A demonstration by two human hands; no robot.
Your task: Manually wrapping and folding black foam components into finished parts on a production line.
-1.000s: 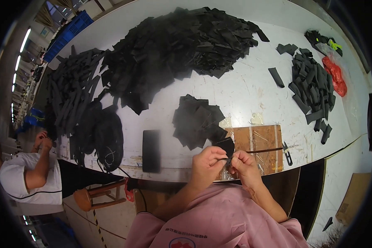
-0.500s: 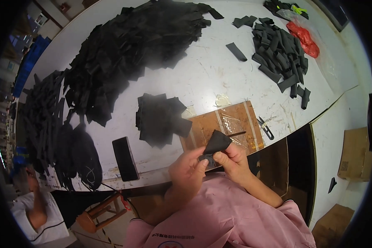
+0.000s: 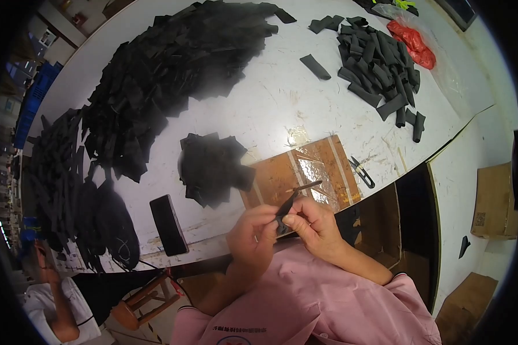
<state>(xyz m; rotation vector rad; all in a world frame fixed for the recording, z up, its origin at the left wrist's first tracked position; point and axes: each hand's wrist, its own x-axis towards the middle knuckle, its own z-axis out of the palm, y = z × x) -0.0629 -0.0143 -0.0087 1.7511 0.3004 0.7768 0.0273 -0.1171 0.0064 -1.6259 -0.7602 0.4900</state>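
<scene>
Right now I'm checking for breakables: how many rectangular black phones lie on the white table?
1: the black phone, on the white table, left of the left hand. More may be hidden under black fabric pieces.

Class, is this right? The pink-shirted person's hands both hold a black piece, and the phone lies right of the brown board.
The side is wrong: the head view shows the phone lying left of the brown board. The left hand and right hand do both hold a black piece.

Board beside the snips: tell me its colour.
The board is brown with paler strips, best seen in the head view.
</scene>
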